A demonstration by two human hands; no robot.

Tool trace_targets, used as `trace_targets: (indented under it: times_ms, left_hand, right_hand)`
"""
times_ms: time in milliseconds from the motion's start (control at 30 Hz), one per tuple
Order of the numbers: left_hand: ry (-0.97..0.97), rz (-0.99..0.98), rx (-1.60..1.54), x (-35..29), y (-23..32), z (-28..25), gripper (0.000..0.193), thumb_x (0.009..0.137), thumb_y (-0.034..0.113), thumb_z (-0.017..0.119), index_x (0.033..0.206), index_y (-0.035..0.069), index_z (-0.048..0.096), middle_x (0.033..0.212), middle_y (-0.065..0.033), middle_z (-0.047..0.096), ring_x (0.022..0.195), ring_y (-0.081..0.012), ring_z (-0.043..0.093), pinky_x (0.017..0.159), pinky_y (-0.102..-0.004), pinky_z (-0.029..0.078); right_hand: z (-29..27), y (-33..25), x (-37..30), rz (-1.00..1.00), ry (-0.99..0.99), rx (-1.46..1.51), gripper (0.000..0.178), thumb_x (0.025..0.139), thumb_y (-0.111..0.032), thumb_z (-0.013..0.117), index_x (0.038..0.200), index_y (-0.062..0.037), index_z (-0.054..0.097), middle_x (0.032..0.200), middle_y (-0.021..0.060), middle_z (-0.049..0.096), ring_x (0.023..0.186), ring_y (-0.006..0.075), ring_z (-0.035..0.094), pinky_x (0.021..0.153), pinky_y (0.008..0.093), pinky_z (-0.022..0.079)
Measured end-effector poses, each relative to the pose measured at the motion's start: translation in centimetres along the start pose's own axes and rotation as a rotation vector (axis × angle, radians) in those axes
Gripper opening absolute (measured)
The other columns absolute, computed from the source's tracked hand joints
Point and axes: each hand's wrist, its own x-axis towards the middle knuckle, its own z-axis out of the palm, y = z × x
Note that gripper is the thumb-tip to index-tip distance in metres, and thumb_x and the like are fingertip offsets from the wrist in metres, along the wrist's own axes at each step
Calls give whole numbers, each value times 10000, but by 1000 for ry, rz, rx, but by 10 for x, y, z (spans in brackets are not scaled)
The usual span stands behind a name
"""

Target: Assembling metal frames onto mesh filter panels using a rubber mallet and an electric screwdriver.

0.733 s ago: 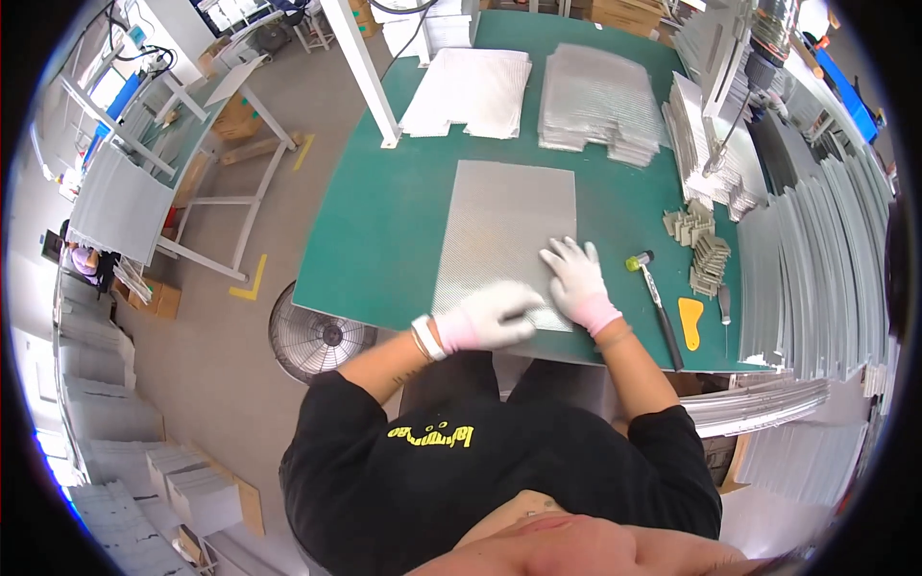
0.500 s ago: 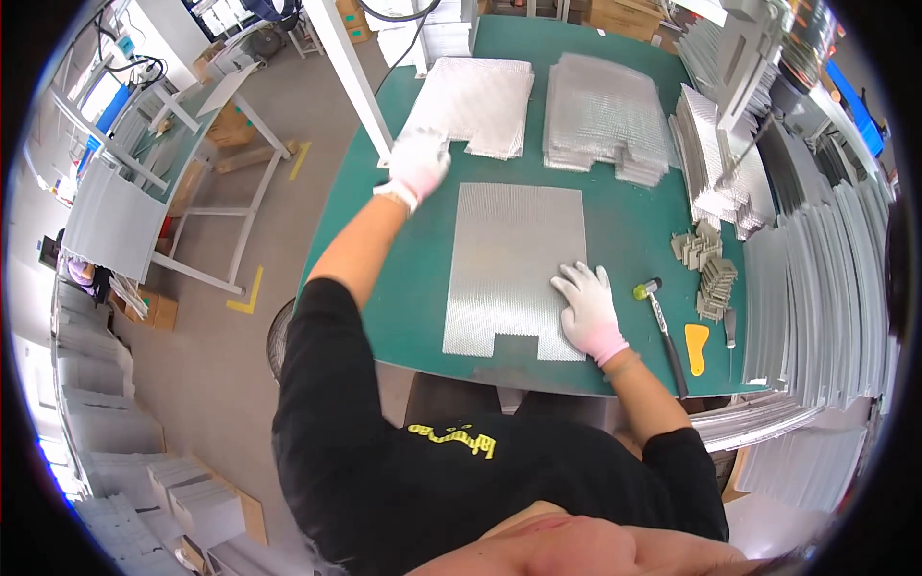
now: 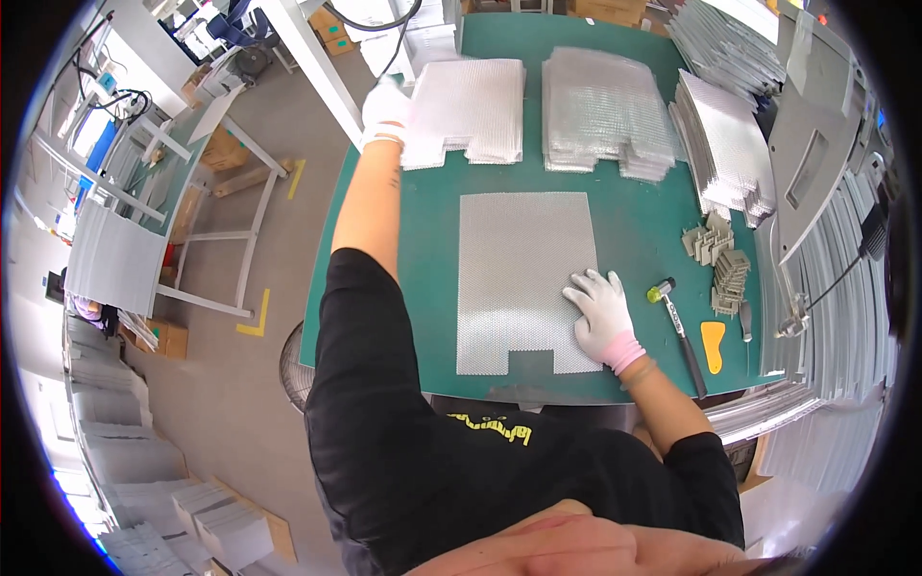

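A perforated, silvery mesh sheet (image 3: 523,278) with a notch cut in its near edge lies flat in front of me on the green table. My right hand (image 3: 603,322), in a white glove with a pink cuff, rests on the sheet's right edge with the fingers stretched out. At the far left, my gloved left hand (image 3: 385,108) reaches to the left edge of a stack of whitish mesh sheets (image 3: 471,106). Its fingers are too indistinct to tell whether they grip a sheet. To the right of that stack sits a second pile of clear-looking notched sheets (image 3: 605,110).
Right of my right hand lie a hammer (image 3: 680,336), a yellow scraper (image 3: 712,346), a screwdriver (image 3: 746,322) and small metal brackets (image 3: 730,278). More sheets (image 3: 725,139) are stacked along the right side. A white post (image 3: 322,72) rises beside my left hand.
My left hand has moved farther away and up along the left side of the whitish stack. My right hand stays on the mesh sheet. The whole view has shifted slightly.
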Motion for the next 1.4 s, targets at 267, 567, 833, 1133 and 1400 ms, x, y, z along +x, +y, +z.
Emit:
trace_targets:
  times_ms: [267,567,833,1133,1400]
  left_hand:
    - [-276,-655,-1955,-71,-4,-89,355,928,111,666,1273,48,614,1085,-105,660,941,-220,625,810,-358,522]
    - [-443,-529,-1930,-298,36,-176,414,951,64,624,1344,11,504,1131,-85,636,964,-179,617,868,-343,526]
    - [-289,-349,-920,-411,71,-181,692,860,71,719,1470,-14,403,1168,-105,646,936,-167,643,804,-302,528]
    - [-303,36,-444,-402,61,-149,609,855,139,700,1406,-1,479,1101,-176,602,950,-337,628,828,-390,531]
    - [-397,-20,-403,-402,58,-147,567,858,182,689,1362,-22,524,1125,-192,602,991,-354,628,859,-412,526]
  right_hand:
    - [3,2,-1,-7,4,-19,504,746,-89,562,1245,-100,638,1385,142,552,1372,350,426,1173,562,235]
    - [-10,5,-29,305,303,1124,532,916,-250,572,1407,-69,473,1286,159,618,1280,317,515,1082,476,372]
    - [-37,-47,-55,515,267,778,791,890,-120,643,1565,-45,236,1041,123,672,774,167,630,759,311,537]
    - [0,-29,-41,523,169,297,777,866,-243,666,1529,-55,306,1147,207,659,1028,388,651,906,429,521]
    - [3,-23,-45,461,90,229,638,885,-242,650,1457,-66,431,1315,202,596,1185,360,587,1009,403,474]
